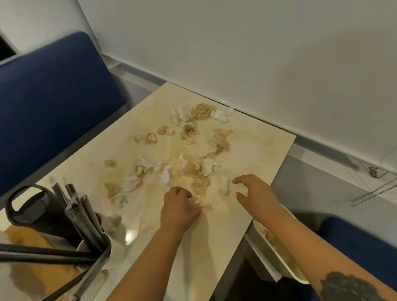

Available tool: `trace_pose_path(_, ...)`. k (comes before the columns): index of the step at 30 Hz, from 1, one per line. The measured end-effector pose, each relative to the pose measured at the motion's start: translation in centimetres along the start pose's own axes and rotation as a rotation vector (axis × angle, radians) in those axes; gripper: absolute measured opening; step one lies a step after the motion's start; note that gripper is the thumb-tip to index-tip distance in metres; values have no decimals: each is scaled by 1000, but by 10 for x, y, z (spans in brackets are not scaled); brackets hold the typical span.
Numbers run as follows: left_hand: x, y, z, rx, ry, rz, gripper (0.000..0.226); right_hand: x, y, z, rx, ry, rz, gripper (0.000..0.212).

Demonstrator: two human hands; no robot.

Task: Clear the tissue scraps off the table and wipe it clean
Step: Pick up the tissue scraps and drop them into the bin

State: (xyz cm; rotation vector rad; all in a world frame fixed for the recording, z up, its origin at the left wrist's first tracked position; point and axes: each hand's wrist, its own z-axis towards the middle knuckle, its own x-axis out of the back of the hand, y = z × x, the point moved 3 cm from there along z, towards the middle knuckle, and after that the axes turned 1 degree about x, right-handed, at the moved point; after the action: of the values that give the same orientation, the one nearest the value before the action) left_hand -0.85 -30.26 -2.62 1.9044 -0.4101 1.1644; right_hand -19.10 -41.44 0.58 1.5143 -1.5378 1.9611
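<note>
My left hand (179, 201) curls on a tissue scrap at the desk's (199, 255) near middle; my right hand (251, 191) hovers, fingers loosely bent, holding nothing. Step in hand: gathering. Tissue scraps (188, 148) lie scattered beyond, stained; wiping waits. White bin (281, 259) sits below the right edge. Straw holder (93, 240) and black mug (37, 206) crowd the left.

Dim warm light, soft blur, edge distortion.
</note>
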Motion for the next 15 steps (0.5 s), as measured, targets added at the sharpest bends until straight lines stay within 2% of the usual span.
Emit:
trace_pose_path(4, 2, -3, -4, -56, 16, 37, 27, -13, -10, 11, 26, -35, -20, 32)
trace_pose_path(11, 2, 7, -6, -95, -61, 59, 47, -40, -16, 35, 30, -220, -165, 48)
trace_pose_path(15, -2, 10, -7, -89, -56, 104, 45, -51, -15, 42, 41, -238, -219, 42)
